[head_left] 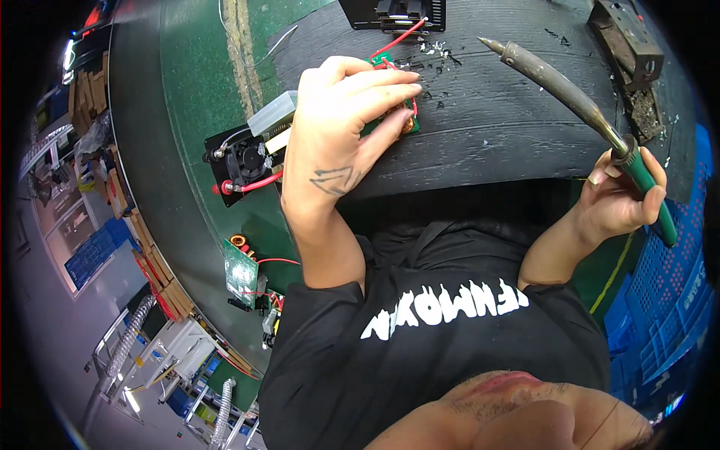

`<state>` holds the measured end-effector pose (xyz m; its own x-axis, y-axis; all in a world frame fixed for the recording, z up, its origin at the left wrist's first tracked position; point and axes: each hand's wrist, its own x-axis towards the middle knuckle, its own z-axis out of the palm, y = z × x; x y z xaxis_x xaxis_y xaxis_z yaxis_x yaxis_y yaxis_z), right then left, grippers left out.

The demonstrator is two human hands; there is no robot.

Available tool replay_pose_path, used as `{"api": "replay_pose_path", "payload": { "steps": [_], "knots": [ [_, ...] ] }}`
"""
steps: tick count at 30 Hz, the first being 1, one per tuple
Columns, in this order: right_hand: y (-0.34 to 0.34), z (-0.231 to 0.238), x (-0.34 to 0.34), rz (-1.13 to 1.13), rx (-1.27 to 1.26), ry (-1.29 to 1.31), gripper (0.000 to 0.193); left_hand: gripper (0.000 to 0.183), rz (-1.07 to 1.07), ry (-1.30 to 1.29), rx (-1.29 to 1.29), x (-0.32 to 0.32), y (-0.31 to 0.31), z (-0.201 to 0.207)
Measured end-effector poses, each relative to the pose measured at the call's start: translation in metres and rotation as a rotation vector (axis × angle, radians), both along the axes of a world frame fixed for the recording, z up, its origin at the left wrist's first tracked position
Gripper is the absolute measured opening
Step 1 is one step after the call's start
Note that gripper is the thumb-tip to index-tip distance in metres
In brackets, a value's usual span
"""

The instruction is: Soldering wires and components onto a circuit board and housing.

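My left hand (337, 112) is closed around a small green circuit board (415, 126) on the black mat (480, 150); fingers and thumb cover most of it. Copper coils show beneath the thumb. A red wire (397, 39) runs from the board's far end to a black panel with a connector (405, 11). On the right, my right hand (622, 195) grips a soldering iron (562, 94) by its green handle. The iron's tip points up and left, apart from the board.
Left of my left forearm sits a black panel with a fan (246, 161) and red terminals. Nearer lies another green board (240, 271) with wires. A worn metal holder (630, 49) stands far right; a blue plastic crate (671, 300) is below it. Scraps (439, 51) dot the mat.
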<state>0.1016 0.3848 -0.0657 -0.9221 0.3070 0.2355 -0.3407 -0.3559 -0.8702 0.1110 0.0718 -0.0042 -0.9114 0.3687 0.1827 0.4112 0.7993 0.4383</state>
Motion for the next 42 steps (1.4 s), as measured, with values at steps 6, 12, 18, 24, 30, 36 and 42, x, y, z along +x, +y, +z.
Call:
{"api": "replay_pose_path", "payload": {
  "steps": [6,12,18,24,30,36,42],
  "knots": [
    [0.002,-0.001,0.0,0.021,-0.029,0.022,0.054,0.024,0.041,0.107,0.144,0.011,0.001,-0.006],
    [0.003,-0.002,-0.001,0.022,-0.033,-0.002,0.054,0.022,0.144,0.156,0.323,0.021,0.001,-0.017],
    [0.003,-0.002,-0.001,-0.004,-0.009,-0.008,0.054,0.014,0.453,0.143,0.499,0.023,0.009,-0.017],
    [0.003,-0.002,-0.001,-0.028,0.005,-0.013,0.054,0.009,0.641,0.007,0.753,0.015,0.013,-0.008],
    [0.003,0.001,0.001,-0.053,0.019,-0.014,0.055,0.01,0.595,-0.032,0.808,0.021,0.011,-0.008],
    [0.002,0.0,0.002,-0.01,0.004,0.004,0.054,0.011,0.41,-0.021,0.855,0.01,0.013,0.0],
    [-0.01,0.004,0.003,-0.042,0.029,-0.04,0.053,0.015,0.539,0.156,0.6,-0.019,0.016,-0.009]
  ]
}}
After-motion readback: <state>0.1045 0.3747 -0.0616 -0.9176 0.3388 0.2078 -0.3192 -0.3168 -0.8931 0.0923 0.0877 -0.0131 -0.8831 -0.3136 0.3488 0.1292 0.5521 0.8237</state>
